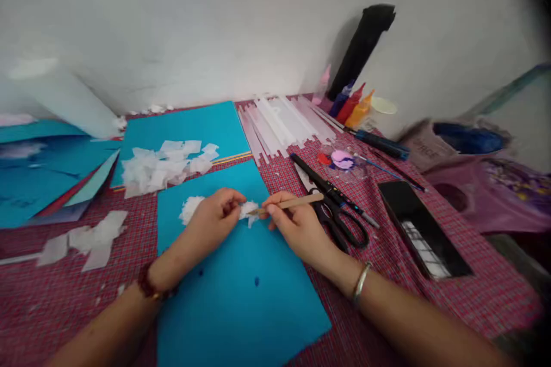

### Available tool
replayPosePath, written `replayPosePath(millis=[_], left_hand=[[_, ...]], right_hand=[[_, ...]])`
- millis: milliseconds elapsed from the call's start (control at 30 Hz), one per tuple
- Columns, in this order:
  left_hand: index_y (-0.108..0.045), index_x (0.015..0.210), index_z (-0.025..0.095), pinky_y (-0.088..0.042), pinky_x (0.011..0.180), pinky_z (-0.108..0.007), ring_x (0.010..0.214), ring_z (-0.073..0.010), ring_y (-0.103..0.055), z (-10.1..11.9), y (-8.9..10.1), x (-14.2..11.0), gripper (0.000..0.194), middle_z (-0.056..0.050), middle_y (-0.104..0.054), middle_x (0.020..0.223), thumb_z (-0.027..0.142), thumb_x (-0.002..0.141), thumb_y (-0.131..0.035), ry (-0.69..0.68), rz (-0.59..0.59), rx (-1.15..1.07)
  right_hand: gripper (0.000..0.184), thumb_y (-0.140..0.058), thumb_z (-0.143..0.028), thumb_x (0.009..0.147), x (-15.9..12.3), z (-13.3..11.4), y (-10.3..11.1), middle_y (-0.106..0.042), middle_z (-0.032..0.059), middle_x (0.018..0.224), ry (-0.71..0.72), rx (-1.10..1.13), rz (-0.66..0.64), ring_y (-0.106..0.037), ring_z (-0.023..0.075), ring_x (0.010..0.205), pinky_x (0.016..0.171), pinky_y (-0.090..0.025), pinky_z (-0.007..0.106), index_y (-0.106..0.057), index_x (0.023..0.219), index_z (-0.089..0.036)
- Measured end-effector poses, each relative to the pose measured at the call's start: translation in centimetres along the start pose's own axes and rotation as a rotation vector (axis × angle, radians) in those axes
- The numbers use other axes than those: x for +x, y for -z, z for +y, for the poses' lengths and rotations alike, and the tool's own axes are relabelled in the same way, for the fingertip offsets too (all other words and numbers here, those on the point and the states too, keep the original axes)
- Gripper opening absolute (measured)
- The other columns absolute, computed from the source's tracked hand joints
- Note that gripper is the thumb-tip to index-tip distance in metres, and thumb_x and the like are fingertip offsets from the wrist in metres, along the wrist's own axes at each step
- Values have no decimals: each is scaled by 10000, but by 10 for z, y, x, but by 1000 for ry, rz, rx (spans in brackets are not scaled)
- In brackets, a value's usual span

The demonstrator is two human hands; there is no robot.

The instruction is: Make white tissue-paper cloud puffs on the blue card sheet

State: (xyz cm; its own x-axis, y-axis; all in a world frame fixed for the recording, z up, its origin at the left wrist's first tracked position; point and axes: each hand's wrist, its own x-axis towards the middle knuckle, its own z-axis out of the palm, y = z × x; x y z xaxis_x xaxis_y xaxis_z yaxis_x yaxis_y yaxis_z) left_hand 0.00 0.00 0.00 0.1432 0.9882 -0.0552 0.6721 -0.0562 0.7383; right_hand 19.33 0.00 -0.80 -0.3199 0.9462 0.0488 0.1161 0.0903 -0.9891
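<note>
Over the far half of the blue sheet (241, 321), the two hands meet around a small white tuft (248, 208). The right hand (299, 230) pinches a slim wooden stick (303, 200) between thumb and fingers, its narrow end pointing left and reaching the tuft. The left hand (214, 219) is curled, thumb and forefinger close together at the tuft's left side; whether they grip it or only touch it, I cannot tell. A larger white clump (189, 208) sits on the sheet's left part, partly behind that hand. Two dark spots mark the sheet nearer the person.

Behind the sheet, square paper pieces (161, 166) lie heaped on a stack of blue paper (185, 123). Beyond its far right corner are pale strips (284, 126). To its right rest black scissors (329, 212) and a pen (333, 191), with a phone (426, 235) farther right. Left of the sheet, more white squares (92, 241) lie loose on the checked cloth covering the tabletop (142, 258).
</note>
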Motion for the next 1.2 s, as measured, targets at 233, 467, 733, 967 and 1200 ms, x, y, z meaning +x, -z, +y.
replayPosePath(millis=[233,467,733,967,1200], left_hand=[[-620,759,182,-418,627,-271,698,-153,-556,7,2,2,167,-7,-564,737,111,777,-470,-124,-12,74],[-605,776,187,-428,639,-278,695,-147,-560,4,2,2,167,-2,-580,766,88,767,-472,-110,0,99],[-614,794,184,-432,650,-286,710,-151,-563,3,1,3,175,-9,-585,789,87,765,-470,-125,2,102],[-630,807,176,-424,634,-284,688,-151,-555,5,3,1,168,-11,-576,781,118,774,-476,-91,-8,101],[-615,792,189,-433,635,-281,694,-151,-559,6,2,1,168,-6,-573,770,117,773,-464,-92,-15,80]], right_hand=[[101,-497,-237,887,-2,-4,3,-637,8,742,1,-3,9,-593,125,583,569,-471,251,-576,874,-176],[114,-490,-220,902,-11,-7,2,-601,-16,685,81,87,41,-591,124,622,596,-470,247,-550,810,-191],[126,-453,-167,920,-18,-11,3,-602,6,786,250,-297,-80,-581,144,726,672,-449,271,-570,881,-196],[135,-430,-196,933,-13,-11,5,-603,20,786,190,-326,-8,-592,154,708,662,-454,281,-556,887,-185],[140,-425,-184,926,-9,-8,4,-582,9,730,177,-336,1,-579,156,677,628,-440,275,-553,869,-192]])
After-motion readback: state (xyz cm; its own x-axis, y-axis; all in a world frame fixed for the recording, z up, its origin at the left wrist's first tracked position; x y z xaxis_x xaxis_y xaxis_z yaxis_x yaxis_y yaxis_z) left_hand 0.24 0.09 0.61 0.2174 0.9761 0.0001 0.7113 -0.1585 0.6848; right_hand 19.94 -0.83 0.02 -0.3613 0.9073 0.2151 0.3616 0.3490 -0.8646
